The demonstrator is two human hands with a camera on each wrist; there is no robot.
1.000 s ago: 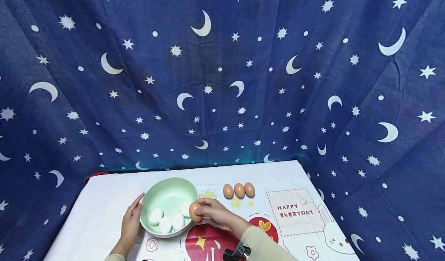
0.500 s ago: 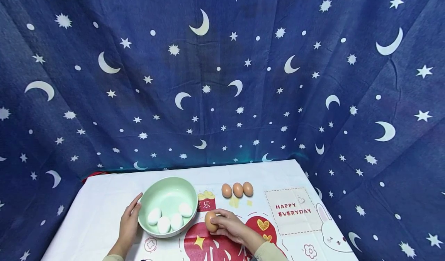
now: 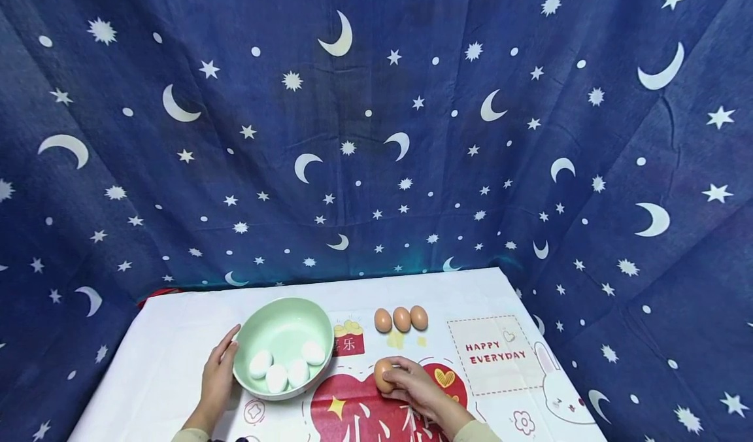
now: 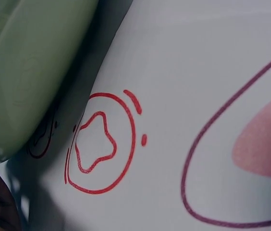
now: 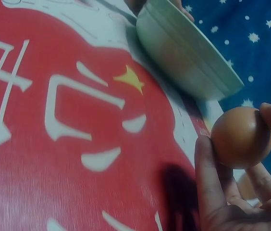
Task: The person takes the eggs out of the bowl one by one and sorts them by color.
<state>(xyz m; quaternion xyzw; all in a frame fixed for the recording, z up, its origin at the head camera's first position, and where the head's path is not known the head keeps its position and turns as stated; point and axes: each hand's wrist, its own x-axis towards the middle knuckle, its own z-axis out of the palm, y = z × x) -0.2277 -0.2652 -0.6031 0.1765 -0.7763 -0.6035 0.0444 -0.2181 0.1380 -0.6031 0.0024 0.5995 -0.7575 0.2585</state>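
Observation:
A brown egg (image 3: 383,375) is pinched between the thumb and fingers of my right hand (image 3: 413,388), over the red heart print right of the bowl. The right wrist view shows this egg (image 5: 241,137) close up, held at the fingertips. My left hand (image 3: 217,380) rests against the left side of a pale green bowl (image 3: 285,321), its fingers laid along the outside near the rim. Several white eggs (image 3: 277,378) lie together at the near side inside the bowl. In the left wrist view, the bowl's outer wall (image 4: 30,72) fills the upper left corner.
Three brown eggs (image 3: 402,319) stand in a row toward the back of the table, right of the bowl. A printed white cloth (image 3: 518,390) covers the table. Behind and at the sides hangs a blue curtain (image 3: 353,167) with moons and stars.
My right hand has carried the brown egg away from the bowl's right rim, rightward and slightly nearer to me. My left hand and the bowl have stayed in place.

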